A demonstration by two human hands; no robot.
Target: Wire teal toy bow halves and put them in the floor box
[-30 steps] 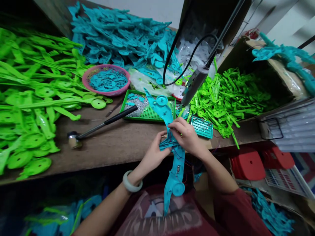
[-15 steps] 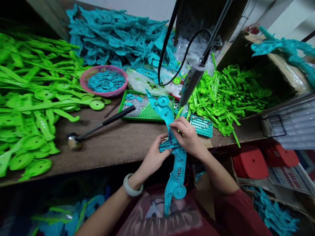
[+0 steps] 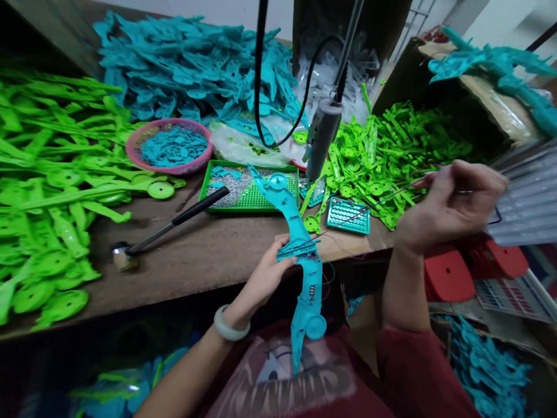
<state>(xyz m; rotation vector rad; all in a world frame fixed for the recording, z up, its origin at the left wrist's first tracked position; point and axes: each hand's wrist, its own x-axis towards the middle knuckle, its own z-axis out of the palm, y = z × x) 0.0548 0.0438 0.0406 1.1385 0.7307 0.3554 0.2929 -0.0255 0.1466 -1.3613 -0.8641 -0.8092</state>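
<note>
Blue and long, the part (image 3: 310, 270) sat in the left hand (image 3: 266, 276) by the table edge (image 3: 174, 283). The right hand (image 3: 452, 200) pinched a thin wire (image 3: 394, 194) near the green heap (image 3: 378, 154). A hammer (image 3: 174, 222) lay left. The part hid some of the tray (image 3: 243, 210); the wire's low end was hard to see.

Curved turquoise shell (image 3: 310, 270), held lengthwise, purple wire (image 3: 394, 195), stretched rightward

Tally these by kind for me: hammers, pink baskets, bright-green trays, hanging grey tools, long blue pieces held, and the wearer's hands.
Hammer: 1
Pink basket: 1
Bright-green tray: 1
Hanging grey tool: 1
Long blue piece, held: 1
Left hand and right hand: 2
Total: 7
</note>
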